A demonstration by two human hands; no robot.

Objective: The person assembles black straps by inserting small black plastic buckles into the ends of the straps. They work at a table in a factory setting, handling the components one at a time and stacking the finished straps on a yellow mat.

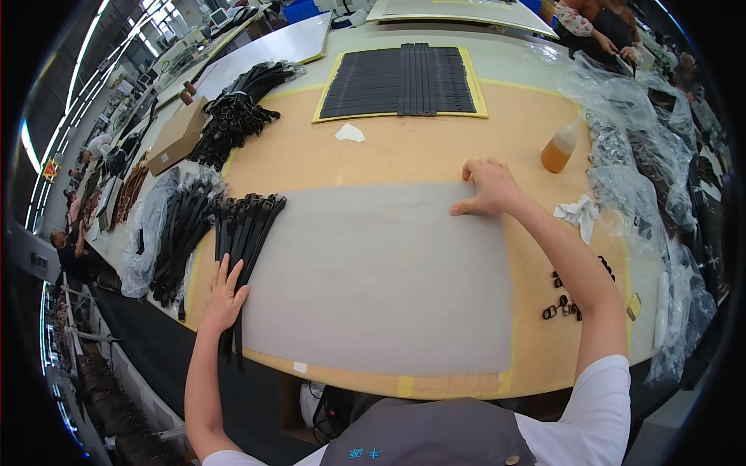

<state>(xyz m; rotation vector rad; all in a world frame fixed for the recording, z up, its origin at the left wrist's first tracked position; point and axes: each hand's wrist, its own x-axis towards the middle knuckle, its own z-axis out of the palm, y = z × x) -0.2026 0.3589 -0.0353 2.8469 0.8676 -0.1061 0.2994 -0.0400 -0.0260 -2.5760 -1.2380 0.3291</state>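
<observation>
My left hand [224, 301] lies with fingers stretched out on a bundle of black straps [250, 225], which look like belts with buckles at their far ends. The bundle sits along the left edge of a smooth grey sheet [381, 279] spread over the tan work surface. At the sheet's far right corner is my right hand [493, 189], its thumb apart from the curved fingers and nothing visible between them. Whether its fingertips touch the sheet I cannot tell.
Beyond the sheet, a yellow-edged board [362, 84] carries black straps in a row. More strap bundles [183, 233] lie left, near a cardboard box [176, 138]. On the right are an amber bottle [558, 149], white cloth [580, 214], small black loops [562, 306] and plastic wrapping [633, 190].
</observation>
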